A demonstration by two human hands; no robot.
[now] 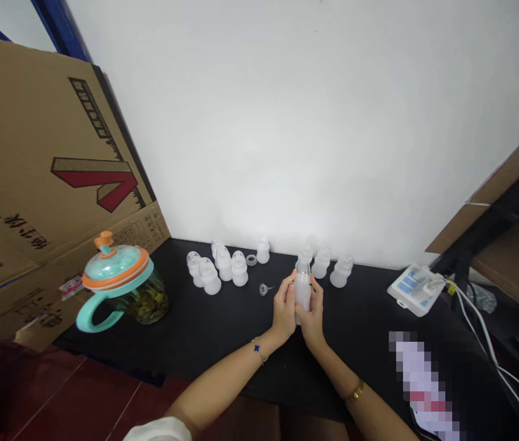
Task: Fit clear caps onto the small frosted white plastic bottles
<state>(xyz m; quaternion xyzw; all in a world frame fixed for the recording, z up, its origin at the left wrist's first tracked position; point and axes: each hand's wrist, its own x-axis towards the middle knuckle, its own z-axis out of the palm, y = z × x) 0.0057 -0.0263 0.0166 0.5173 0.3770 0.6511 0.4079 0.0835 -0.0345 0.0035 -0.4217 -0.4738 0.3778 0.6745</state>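
The left hand [284, 308] and right hand [313, 312] cup a frosted baby bottle [303, 293] between them at centre frame, over the black tabletop [222, 331]. A slip on its smooth sides could knock the nearby upright bottles [319, 263].

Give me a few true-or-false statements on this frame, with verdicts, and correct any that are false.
1. The left hand and right hand hold a frosted plastic bottle upright between them. True.
2. The gold bangle is on the left wrist. False: it is on the right wrist; the left wrist wears a bracelet with a dark blue cross.
3. The jug's handle is orange. False: the jug has a teal handle; orange edges its lid.
4. A small clear funnel-shaped piece lies on the black table, left of the hands. True.
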